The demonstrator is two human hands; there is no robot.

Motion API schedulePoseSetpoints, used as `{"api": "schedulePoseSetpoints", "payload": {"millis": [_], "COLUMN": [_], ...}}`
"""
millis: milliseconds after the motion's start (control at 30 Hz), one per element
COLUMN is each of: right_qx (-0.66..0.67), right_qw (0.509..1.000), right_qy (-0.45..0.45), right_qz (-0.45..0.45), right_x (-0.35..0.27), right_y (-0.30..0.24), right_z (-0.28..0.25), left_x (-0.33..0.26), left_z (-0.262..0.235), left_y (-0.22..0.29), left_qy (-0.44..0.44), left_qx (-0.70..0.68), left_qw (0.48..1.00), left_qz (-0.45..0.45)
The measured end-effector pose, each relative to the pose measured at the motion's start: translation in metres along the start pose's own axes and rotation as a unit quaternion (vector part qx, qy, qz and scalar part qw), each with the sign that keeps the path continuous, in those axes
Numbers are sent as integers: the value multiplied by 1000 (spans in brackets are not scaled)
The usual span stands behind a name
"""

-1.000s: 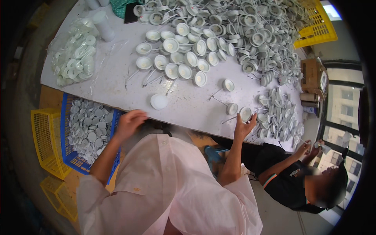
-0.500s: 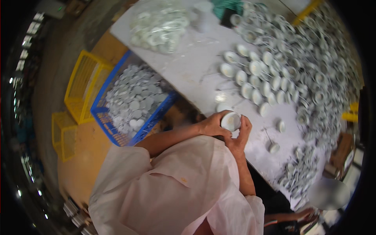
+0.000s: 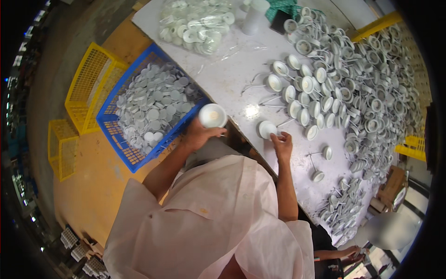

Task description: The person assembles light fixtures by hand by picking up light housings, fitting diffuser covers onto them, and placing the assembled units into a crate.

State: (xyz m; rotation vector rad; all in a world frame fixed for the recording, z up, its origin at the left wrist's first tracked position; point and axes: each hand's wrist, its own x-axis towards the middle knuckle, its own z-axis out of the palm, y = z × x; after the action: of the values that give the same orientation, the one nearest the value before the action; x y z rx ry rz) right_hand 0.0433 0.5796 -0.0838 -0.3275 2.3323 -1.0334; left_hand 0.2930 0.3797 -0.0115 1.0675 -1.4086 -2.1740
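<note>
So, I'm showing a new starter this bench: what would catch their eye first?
The heap of white round fittings covering the right of the white table. Left of it sits a blue crate full of white discs. The left hand holds a white cup-shaped part; the right hand touches another.

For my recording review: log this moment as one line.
left hand: holds white round housing by blue crate | right hand: touches white cup part on table

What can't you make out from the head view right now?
- Left hand: the fingers' grip behind the round white part is hidden by the part itself.
- Right hand: whether it grips or only touches the white cup-shaped part.
- Table: near edge hidden behind the person's pink garment.
</note>
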Motion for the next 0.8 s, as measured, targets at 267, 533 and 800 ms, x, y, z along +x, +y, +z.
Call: {"api": "schedulePoseSetpoints", "payload": {"millis": [267, 533, 800], "right_qx": [106, 306, 293], "right_qw": [994, 946, 949], "right_qy": [-20, -57, -63], "right_qz": [21, 87, 98], "right_x": [7, -3, -14], "right_y": [22, 5, -9], "right_z": [22, 15, 3], "left_x": [-4, -2, -5], "left_z": [-5, 17, 25], "left_y": [4, 8, 13], "left_qy": [-30, -55, -58], "left_qx": [-112, -96, -58], "left_qw": [993, 994, 996], "left_qz": [13, 18, -17]}}
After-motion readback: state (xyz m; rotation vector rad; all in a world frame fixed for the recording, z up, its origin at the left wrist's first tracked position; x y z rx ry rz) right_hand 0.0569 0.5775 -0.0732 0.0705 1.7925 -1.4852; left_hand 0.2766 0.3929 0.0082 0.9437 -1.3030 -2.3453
